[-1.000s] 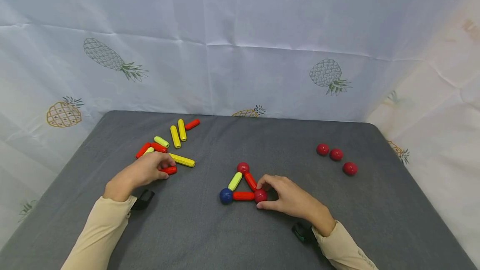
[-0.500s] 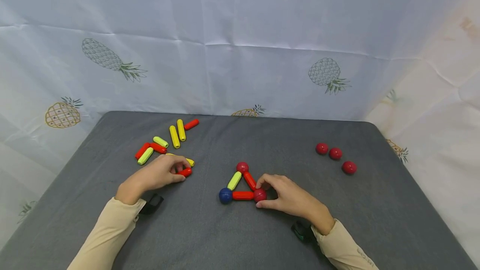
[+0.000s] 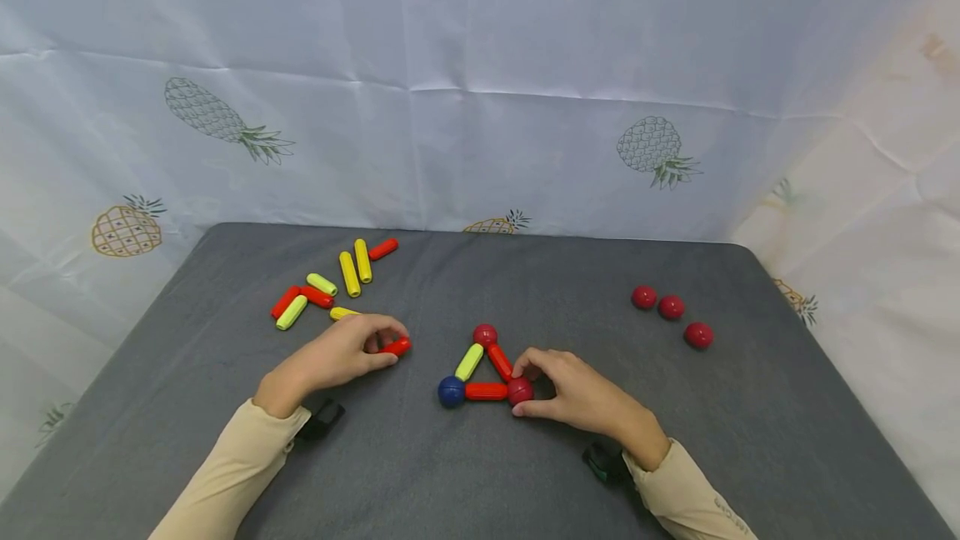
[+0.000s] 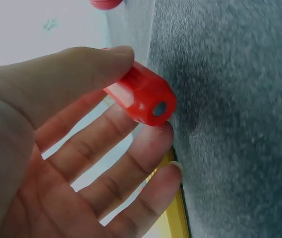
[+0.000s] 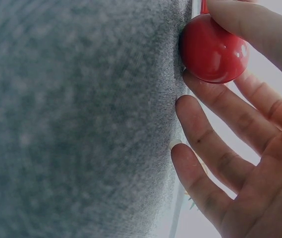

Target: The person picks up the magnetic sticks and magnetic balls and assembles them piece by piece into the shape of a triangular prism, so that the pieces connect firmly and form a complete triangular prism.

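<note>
Between thumb and fingers my left hand (image 3: 337, 354) pinches a short red magnetic rod (image 3: 396, 347). In the left wrist view, a grey metal disc shows in the end of that red rod (image 4: 148, 96). My right hand (image 3: 581, 394) grips a red ball (image 3: 521, 391) at the right corner of a flat triangle. The triangle's other corners are a blue ball (image 3: 452, 391) and a second red ball (image 3: 485, 335). A light green rod (image 3: 469, 362) and two red rods, one along the bottom (image 3: 486, 392), link the balls. The right wrist view shows the gripped red ball (image 5: 214, 48) close up.
Yellow rods (image 3: 349, 274), light green rods (image 3: 291, 312) and red rods (image 3: 286, 302) lie loose at the back left. Part of one yellow rod (image 3: 342, 313) is behind my left hand. Three loose red balls (image 3: 671, 307) sit on the grey table (image 3: 750, 407) at the right.
My left hand has carried the red rod away from the loose rods, rightward toward the triangle. The right hand has stayed on its ball.
</note>
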`<state>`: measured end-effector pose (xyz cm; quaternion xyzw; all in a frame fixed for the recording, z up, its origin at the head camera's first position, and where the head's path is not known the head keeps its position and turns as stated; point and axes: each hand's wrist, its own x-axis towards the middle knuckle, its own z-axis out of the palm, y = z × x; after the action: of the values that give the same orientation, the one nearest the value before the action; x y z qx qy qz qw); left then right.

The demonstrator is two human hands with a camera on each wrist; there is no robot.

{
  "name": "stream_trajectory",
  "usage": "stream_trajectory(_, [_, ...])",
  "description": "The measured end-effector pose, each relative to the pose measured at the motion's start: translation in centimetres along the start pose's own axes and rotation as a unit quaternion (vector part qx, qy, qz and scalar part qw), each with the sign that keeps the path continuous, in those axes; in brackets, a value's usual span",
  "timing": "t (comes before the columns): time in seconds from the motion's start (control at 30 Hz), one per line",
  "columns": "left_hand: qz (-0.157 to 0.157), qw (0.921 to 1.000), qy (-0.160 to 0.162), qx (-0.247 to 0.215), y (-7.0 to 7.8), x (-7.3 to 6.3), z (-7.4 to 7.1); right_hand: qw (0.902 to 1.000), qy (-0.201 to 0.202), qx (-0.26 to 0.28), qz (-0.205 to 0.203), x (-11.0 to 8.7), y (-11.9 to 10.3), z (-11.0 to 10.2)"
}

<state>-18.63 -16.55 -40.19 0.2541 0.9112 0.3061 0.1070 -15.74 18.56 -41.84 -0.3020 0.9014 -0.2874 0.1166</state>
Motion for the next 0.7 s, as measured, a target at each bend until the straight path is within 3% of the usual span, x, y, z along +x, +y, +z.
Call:
stream_trajectory(0.3, [0.03,0.9995,0.011,-0.006,0.6,0.1,0.6,1.0,-0.003,0.001,0.001,0.0,0.0,0.0])
stream_trajectory(0.7, [0.032,0.999,0.028,-0.016,2.1,0.6,1.4,1.0,-0.003,0.005,0.007,0.0,0.0,0.0])
